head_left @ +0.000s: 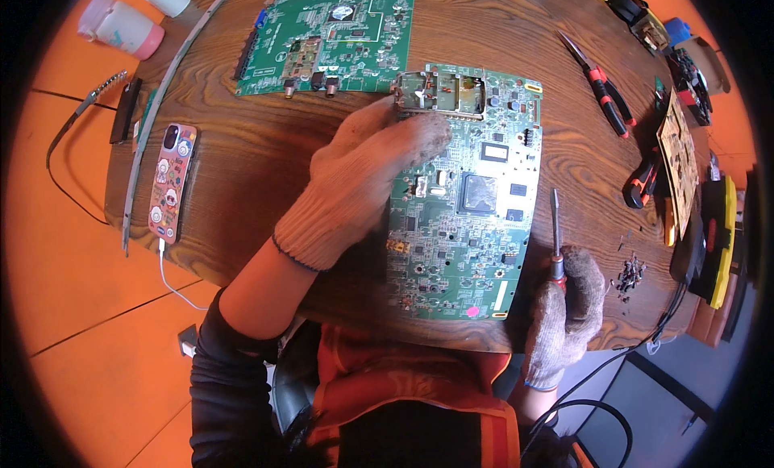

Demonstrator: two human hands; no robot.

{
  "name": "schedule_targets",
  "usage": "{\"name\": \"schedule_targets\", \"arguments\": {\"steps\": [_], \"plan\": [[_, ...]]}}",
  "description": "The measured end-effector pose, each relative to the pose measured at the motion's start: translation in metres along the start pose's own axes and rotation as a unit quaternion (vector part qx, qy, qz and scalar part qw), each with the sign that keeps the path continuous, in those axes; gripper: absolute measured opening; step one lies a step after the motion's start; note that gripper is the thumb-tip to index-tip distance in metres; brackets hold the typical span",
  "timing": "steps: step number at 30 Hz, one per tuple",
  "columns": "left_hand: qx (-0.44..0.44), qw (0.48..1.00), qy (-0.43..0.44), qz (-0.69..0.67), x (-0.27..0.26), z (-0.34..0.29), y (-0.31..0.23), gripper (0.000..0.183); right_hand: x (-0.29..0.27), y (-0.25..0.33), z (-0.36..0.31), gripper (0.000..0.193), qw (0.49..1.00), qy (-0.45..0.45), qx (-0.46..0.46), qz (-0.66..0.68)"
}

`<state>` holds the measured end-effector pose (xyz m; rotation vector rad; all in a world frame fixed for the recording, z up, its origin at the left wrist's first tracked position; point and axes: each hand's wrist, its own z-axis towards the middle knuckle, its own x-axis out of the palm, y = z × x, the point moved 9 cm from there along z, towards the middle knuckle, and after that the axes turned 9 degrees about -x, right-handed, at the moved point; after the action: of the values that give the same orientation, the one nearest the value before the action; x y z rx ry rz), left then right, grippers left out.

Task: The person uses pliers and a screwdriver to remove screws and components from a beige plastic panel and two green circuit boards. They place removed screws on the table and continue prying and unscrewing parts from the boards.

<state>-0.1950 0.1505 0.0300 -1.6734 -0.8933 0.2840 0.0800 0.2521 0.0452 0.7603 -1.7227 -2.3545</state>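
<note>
My left hand, in a pale knit glove, is closed on the upper left edge of a green circuit board. Its thumb lies over the board beside an open metal shield frame; the fingertips are hidden. A large square chip sits near the board's middle. To the right of the board, my right hand, also gloved, grips a screwdriver by its red handle. The screwdriver's shaft points away from me and is apart from the board.
Another green circuit board lies at the far side. A phone on a white cable rests at left. Red-handled pliers, a heap of small parts and a brown board are at right. A pink-based cup stands far left.
</note>
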Motion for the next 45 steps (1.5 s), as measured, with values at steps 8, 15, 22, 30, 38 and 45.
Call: {"name": "schedule_targets", "arguments": {"steps": [8, 15, 22, 30, 38, 45], "plan": [[-0.078, 0.993, -0.013, -0.085, 0.004, -0.006, 0.011, 0.049, 0.003, 0.001, 0.001, 0.040, 0.999, 0.011, 0.016, 0.026], [-0.107, 0.989, 0.075, -0.065, 0.015, -0.001, 0.008, 0.044, 0.005, 0.000, 0.001, 0.037, 0.999, 0.011, 0.027, 0.029], [-0.073, 0.989, 0.097, -0.088, 0.018, -0.003, 0.003, 0.043, 0.006, 0.006, 0.004, 0.038, 0.999, 0.022, 0.003, 0.023], [-0.059, 0.993, 0.077, -0.072, 0.018, -0.007, 0.002, 0.043, 0.007, 0.003, 0.003, 0.039, 0.999, 0.023, 0.024, 0.028], [-0.097, 0.980, 0.138, -0.103, 0.026, -0.005, 0.003, 0.041, 0.004, 0.009, 0.004, 0.040, 0.998, 0.036, -0.023, -0.047], [-0.095, 0.991, 0.086, -0.031, 0.023, -0.012, 0.002, 0.045, 0.000, -0.002, -0.001, 0.040, 1.000, -0.006, 0.023, 0.018]]}}
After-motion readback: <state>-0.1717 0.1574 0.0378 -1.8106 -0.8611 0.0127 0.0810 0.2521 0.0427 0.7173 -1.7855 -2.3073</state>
